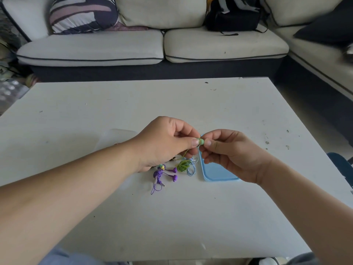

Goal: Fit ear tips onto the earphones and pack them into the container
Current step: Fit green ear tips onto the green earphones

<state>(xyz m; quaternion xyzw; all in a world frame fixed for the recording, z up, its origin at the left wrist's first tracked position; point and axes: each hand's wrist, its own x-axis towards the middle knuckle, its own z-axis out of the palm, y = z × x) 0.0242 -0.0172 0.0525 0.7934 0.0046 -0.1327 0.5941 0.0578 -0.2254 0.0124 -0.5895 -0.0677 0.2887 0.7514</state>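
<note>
While both hands are meeting above the middle of a white worktop point(248, 111), a person is holding a small green earbud point(201, 141) in the air between them. The left hand point(166, 142) is pinching one end in a thumb-and-forefinger grip, and the right hand point(229, 155) is pinching the other end in the same grip. A flat blue container point(215, 174) is lying just below the right hand, which is partly hiding it, so its contents cannot be told. A clear container point(114, 138) is showing faintly behind the left forearm, too pale to tell what it holds. The earbud's long axis is running sideways, thumb to thumb; which end is bearing the tip cannot be told. Its green cord point(183, 165) is trailing down to a coil on the worktop, beside a pale blue cord point(192, 170) and purple earphones point(164, 175).
</note>
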